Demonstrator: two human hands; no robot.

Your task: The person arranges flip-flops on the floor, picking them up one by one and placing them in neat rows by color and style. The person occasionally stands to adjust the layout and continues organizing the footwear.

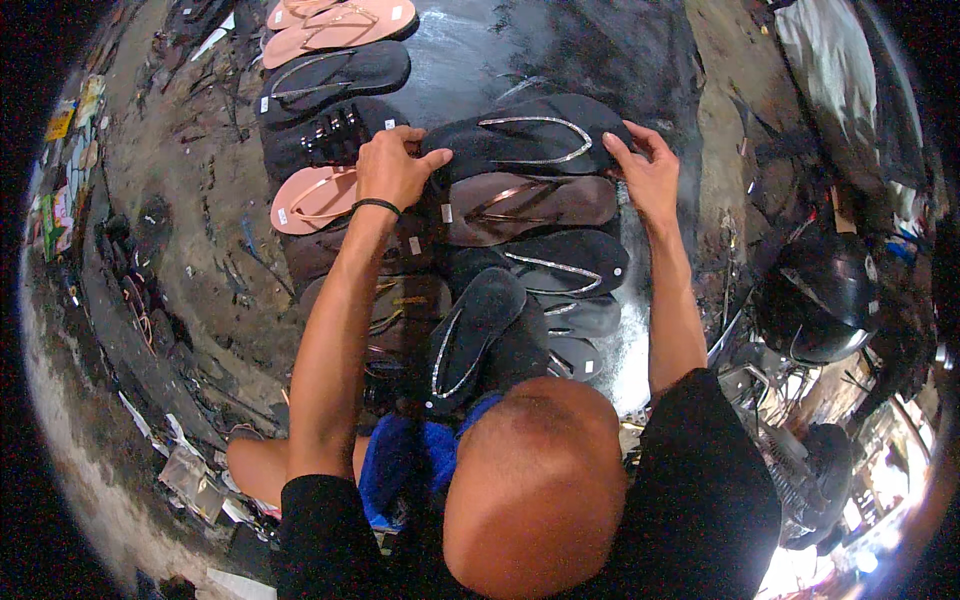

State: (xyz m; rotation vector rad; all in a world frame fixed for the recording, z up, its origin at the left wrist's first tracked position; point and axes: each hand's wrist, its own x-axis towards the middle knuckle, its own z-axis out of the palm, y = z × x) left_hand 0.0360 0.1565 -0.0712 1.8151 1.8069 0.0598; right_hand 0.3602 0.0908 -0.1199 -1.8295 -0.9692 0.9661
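Note:
Between my two hands is a black flip-flop with a glittering V-shaped strap, lying crosswise at the top of the right-hand column of sandals. My left hand grips its left end, the thumb over the edge. At the right end, my right hand has its thumb on the sole and the fingers curled round the rim. Just below lies a brown flip-flop with a shiny strap, then another black flip-flop with a glittering strap. A pink flip-flop is partly hidden by my left wrist.
The sandals lie on a dark sheet. More fill the left column, including a pink pair and a black flip-flop. Another black flip-flop lies slanted nearer me. Blue cloth is below. A glossy black rounded object stands right.

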